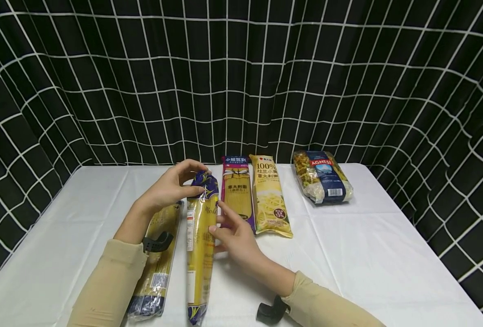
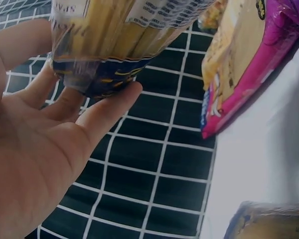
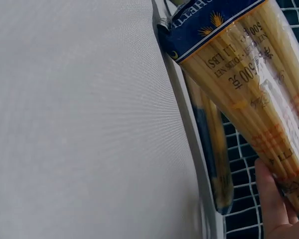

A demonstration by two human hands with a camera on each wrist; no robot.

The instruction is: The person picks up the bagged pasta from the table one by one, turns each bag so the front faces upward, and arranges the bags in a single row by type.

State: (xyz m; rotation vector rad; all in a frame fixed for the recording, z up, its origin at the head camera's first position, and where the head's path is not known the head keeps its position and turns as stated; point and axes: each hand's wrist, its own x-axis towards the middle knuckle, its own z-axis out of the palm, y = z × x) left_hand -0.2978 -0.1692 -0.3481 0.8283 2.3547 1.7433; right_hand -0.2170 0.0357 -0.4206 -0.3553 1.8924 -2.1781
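Note:
A clear bag of spaghetti (image 1: 200, 245) with dark blue ends is held above the table, its blue top farther from me. My left hand (image 1: 172, 186) grips that far end between thumb and fingers; the left wrist view shows the bag's blue end (image 2: 102, 74) within the fingers. On the bag's right side, my right hand (image 1: 239, 240) holds it, thumb in front and fingers partly hidden behind. The right wrist view shows the bag's printed face (image 3: 244, 74) close up. Another spaghetti pack (image 1: 157, 268) lies beneath my left forearm, partly covered by it.
A purple-edged pasta pack (image 1: 237, 190) and a cream-yellow pasta pack (image 1: 270, 195) lie side by side beyond my right hand. Farther right sits an AGNESI pasta bag (image 1: 323, 177). White cloth covers the table (image 1: 356, 259); a black gridded curtain (image 1: 241, 81) hangs behind.

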